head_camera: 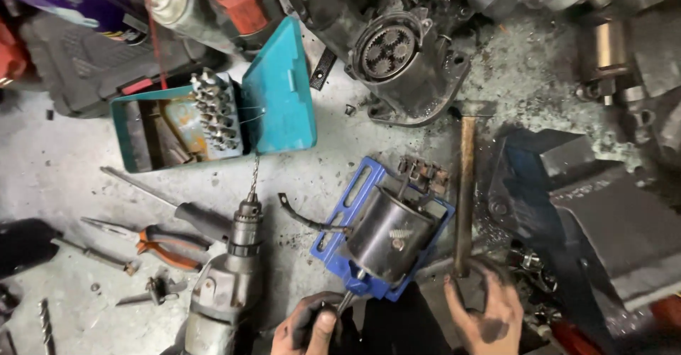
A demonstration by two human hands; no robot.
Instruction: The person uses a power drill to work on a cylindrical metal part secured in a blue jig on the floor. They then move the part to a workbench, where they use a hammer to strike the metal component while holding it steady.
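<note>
Head view: left hand (308,326) fingers are closed on the blue vise (355,220) crank; right hand (482,312) fingers are wrapped round a hammer (465,185) handle. The vise clamps a black motor housing (390,234) on the surface (57,170). Housing looks heavy, rigid, greasy; grip its cylindrical body.

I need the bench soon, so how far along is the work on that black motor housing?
Done, it seems: the black cylindrical motor housing sits clamped in the small blue vise, and a drill bit is chucked in the electric drill. In hand: the left hand grips the vise handle while the right hand holds a hammer. Left: I see no fresh hole in the housing, and the drill lies untouched.
</note>
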